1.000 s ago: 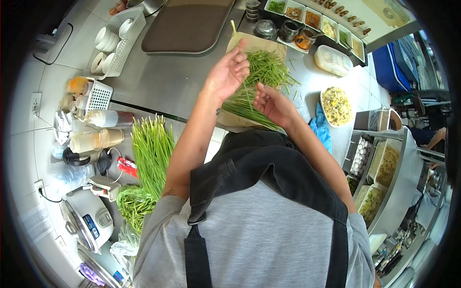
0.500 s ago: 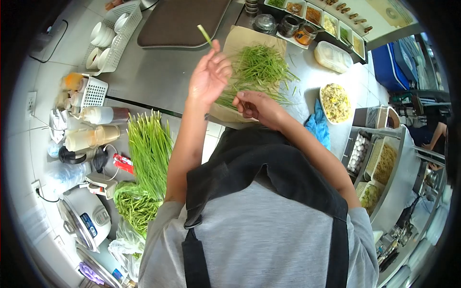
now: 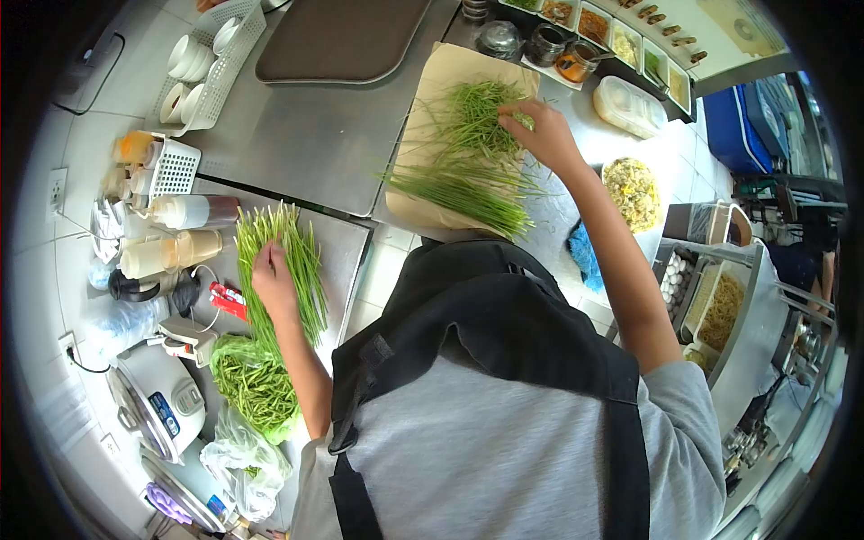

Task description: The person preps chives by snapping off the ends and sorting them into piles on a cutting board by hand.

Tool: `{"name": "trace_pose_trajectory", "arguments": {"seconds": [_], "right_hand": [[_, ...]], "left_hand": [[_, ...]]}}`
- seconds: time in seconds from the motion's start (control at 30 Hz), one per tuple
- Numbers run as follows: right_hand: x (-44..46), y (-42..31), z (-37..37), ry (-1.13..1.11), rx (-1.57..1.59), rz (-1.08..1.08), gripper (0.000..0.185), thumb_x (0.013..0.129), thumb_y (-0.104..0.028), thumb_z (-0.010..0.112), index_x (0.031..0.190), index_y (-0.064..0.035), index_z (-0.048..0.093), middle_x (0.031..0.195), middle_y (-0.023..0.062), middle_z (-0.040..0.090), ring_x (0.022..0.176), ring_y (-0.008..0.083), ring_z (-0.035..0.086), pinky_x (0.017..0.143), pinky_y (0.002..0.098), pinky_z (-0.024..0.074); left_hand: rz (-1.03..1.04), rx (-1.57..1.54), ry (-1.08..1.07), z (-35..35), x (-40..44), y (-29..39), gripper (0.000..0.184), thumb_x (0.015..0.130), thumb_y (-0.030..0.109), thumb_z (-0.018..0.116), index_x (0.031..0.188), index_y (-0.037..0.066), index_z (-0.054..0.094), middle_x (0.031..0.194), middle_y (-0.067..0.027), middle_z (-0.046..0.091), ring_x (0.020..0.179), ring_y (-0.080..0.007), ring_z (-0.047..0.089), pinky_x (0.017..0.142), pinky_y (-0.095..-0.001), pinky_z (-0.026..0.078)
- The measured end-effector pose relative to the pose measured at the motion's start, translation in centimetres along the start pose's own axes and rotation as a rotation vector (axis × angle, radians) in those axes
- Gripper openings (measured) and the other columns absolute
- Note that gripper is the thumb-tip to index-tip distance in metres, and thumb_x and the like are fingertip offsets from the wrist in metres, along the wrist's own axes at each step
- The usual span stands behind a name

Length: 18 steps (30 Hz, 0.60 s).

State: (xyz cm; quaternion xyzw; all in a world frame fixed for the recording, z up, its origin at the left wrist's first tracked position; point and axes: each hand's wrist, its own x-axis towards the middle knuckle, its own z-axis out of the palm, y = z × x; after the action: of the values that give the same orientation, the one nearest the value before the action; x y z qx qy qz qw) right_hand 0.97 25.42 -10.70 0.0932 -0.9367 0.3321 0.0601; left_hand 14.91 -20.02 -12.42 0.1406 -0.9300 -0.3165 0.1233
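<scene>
My left hand [image 3: 274,275] is over the bundle of long green stalks [image 3: 292,261] on the left counter, its fingers bent among the upper stalks; whether it grips any is hidden. My right hand [image 3: 538,130] has its fingertips drawn together at the right side of a loose pile of thin green pieces [image 3: 486,108]; what they hold is too small to name. Under the pile lies a tan board [image 3: 414,135]. Nearer my body, longer green stalks [image 3: 468,196] lie across the board, some past its edges.
Behind the board stand jars [image 3: 547,45] and a lidded container [image 3: 628,106]. A plate of food [image 3: 630,193] and a blue cloth [image 3: 585,256] are on the right. A brown tray [image 3: 342,40] lies at the back; a bag of green pods [image 3: 254,382] is at the left.
My left hand has moved left and down from beside the board to the stalk bundle, and the stalk piece at its fingertips no longer shows. My right hand has moved right and up to the pile.
</scene>
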Motion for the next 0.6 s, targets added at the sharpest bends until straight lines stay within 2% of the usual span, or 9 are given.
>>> {"name": "trace_pose_trajectory", "arguments": {"seconds": [0.03,0.07,0.13,0.17,0.27,0.33,0.47,0.53,0.6], "right_hand": [[-1.3,0.3,-0.3,-0.081,0.043,0.109,0.021,0.078,-0.02,0.065,0.094,-0.0071,0.069,0.094,0.0134,0.067,0.091,0.0261,0.062,0.081,0.0337,0.0482],[-2.6,0.4,-0.5,-0.163,0.087,0.218,0.019,0.076,-0.019,0.067,0.091,-0.0072,0.07,0.092,0.0136,0.067,0.088,0.0269,0.062,0.078,0.0344,0.0491],[-5.6,0.5,-1.0,-0.18,0.008,0.17,0.016,0.078,-0.018,0.067,0.088,-0.0062,0.071,0.088,0.0131,0.067,0.078,0.0267,0.064,0.073,0.0356,0.0503],[-6.8,0.5,-1.0,-0.189,-0.03,0.146,0.014,0.079,-0.017,0.067,0.087,-0.0058,0.071,0.086,0.0128,0.067,0.073,0.0266,0.064,0.07,0.0362,0.0509],[-9.4,1.4,-0.1,-0.125,-0.032,0.166,0.012,0.075,-0.016,0.067,0.082,-0.0076,0.07,0.081,0.0111,0.065,0.08,0.0268,0.062,0.071,0.0381,0.0491],[-10.2,1.9,0.8,-0.075,-0.016,0.154,0.011,0.074,-0.015,0.067,0.082,-0.0073,0.07,0.078,0.0106,0.064,0.079,0.0272,0.061,0.07,0.0385,0.049],[-10.6,2.3,1.4,-0.037,0.004,0.173,0.01,0.073,-0.014,0.068,0.08,-0.0067,0.069,0.076,0.0104,0.063,0.079,0.0273,0.061,0.07,0.0387,0.0488],[-10.2,2.1,1.1,-0.1,0.026,0.251,0.01,0.072,-0.013,0.068,0.08,-0.0063,0.069,0.076,0.0103,0.063,0.077,0.0271,0.061,0.07,0.0382,0.0488],[-9.9,2.1,1.1,-0.141,0.056,0.288,0.01,0.072,-0.013,0.068,0.079,-0.006,0.068,0.075,0.0102,0.062,0.076,0.027,0.061,0.069,0.0376,0.0488]], "left_hand": [[0.139,0.242,0.068,0.0,-0.5,-1.0,0.029,0.089,0.017,0.054,0.114,0.006,0.063,0.085,-0.0103,0.06,0.081,-0.0241,0.055,0.076,-0.0356,0.046],[0.132,0.273,0.092,-0.2,-0.7,0.0,0.028,0.087,0.016,0.056,0.113,0.007,0.063,0.089,-0.0121,0.06,0.086,-0.0271,0.055,0.08,-0.0383,0.044],[0.117,0.339,0.14,-0.7,-1.1,2.0,0.028,0.084,0.013,0.06,0.111,0.008,0.065,0.098,-0.0155,0.061,0.097,-0.0333,0.054,0.09,-0.0437,0.041],[0.148,0.327,0.141,-0.5,-1.0,2.6,0.027,0.083,0.013,0.061,0.11,0.008,0.066,0.1,-0.0149,0.061,0.097,-0.0324,0.054,0.09,-0.043,0.041],[0.25,0.244,0.124,1.3,0.8,5.2,0.024,0.082,0.014,0.062,0.105,0.009,0.067,0.102,-0.0132,0.06,0.098,-0.0304,0.053,0.089,-0.0415,0.041],[0.319,0.129,0.09,3.7,1.8,8.6,0.022,0.082,0.014,0.063,0.103,0.01,0.068,0.102,-0.0125,0.06,0.098,-0.0302,0.053,0.088,-0.0409,0.042],[0.617,-0.061,-0.187,9.5,1.5,17.0,0.019,0.078,0.014,0.066,0.097,0.013,0.068,0.092,-0.0086,0.06,0.093,-0.0273,0.054,0.084,-0.0365,0.043],[0.71,-0.13,-0.398,13.0,0.7,19.5,0.018,0.078,0.017,0.067,0.095,0.012,0.069,0.086,-0.0073,0.058,0.09,-0.0244,0.053,0.082,-0.035,0.043],[0.83,-0.113,-0.443,16.6,0.0,20.6,0.014,0.076,0.018,0.068,0.089,0.012,0.07,0.081,-0.0061,0.057,0.087,-0.023,0.054,0.08,-0.0361,0.044]]}}
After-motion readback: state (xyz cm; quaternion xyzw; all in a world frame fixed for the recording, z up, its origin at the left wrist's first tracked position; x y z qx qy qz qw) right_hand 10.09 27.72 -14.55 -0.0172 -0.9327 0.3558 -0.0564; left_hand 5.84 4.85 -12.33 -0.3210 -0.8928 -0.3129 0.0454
